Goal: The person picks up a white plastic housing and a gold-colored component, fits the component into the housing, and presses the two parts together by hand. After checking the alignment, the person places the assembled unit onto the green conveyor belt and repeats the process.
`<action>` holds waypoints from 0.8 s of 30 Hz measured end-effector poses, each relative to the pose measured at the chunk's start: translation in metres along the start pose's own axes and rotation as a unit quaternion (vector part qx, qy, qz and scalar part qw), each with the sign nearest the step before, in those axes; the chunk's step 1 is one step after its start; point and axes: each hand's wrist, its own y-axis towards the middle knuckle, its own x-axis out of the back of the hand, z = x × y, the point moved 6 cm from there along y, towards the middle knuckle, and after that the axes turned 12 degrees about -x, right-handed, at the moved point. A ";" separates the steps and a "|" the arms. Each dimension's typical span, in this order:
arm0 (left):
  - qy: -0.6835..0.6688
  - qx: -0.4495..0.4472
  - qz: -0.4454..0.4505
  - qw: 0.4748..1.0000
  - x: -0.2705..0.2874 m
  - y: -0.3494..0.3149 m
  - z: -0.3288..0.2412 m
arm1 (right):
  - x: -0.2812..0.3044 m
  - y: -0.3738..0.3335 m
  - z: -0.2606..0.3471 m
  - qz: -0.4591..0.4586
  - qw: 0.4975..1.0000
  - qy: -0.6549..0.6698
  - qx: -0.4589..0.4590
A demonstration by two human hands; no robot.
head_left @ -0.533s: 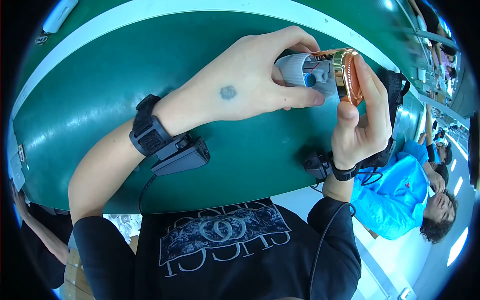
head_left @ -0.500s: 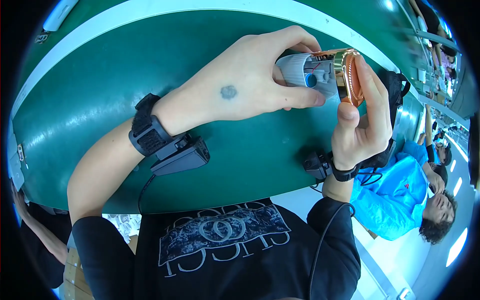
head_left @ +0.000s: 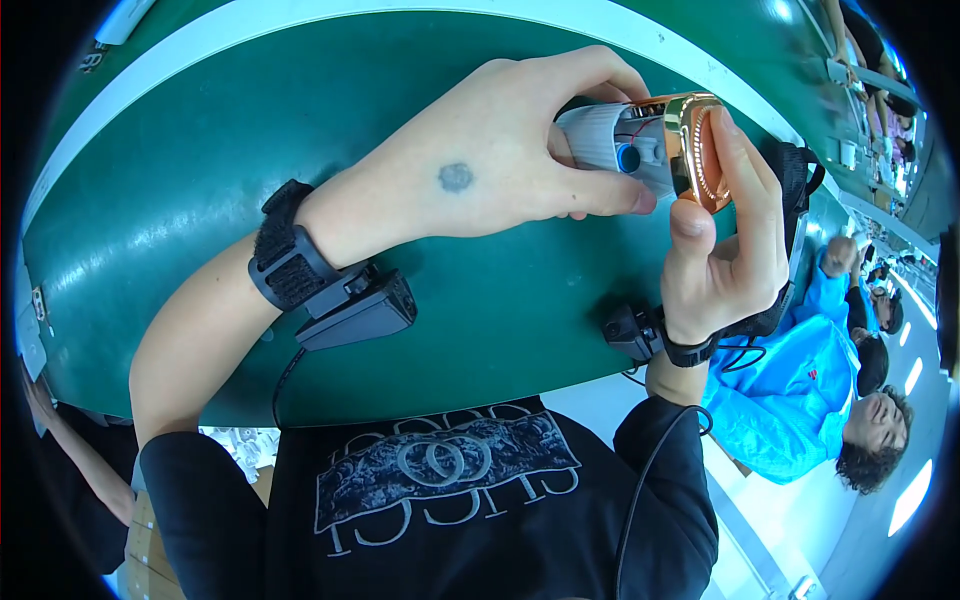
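Between my hands is a small device with a light grey ribbed housing, open on the side facing me. Inside it show a thin red wire and a round blue-capped part. A shiny gold-coloured ring with a copper round cap forms its right end. My left hand is closed around the grey housing, thumb along the near side and fingers over the far side. At the capped end, my right hand grips the round cap between thumb and fingers. The left fingertips are partly hidden behind the device.
Beneath my hands lies a green tabletop with a white strip along its far side. A black bag is beside my right hand. Black strapped boxes with cables hang at both wrists. A person in a blue jacket is at the right.
The device has shifted very slightly, and its capped end appears turned a little. Both hands keep their grip. The person in blue has raised a hand.
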 end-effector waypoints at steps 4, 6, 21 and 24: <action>-0.034 0.020 0.004 0.999 0.000 0.000 0.002 | -0.001 0.003 0.000 0.036 0.999 -0.022 0.008; -0.029 0.004 0.007 1.000 0.001 -0.001 0.002 | -0.002 0.005 0.000 0.059 0.998 -0.005 0.017; -0.210 0.052 -0.022 0.976 -0.005 0.003 0.010 | -0.015 -0.008 0.003 0.183 0.979 -0.089 -0.017; -0.186 0.066 0.017 0.980 -0.002 0.002 0.005 | -0.018 -0.009 0.005 0.189 0.979 -0.072 -0.021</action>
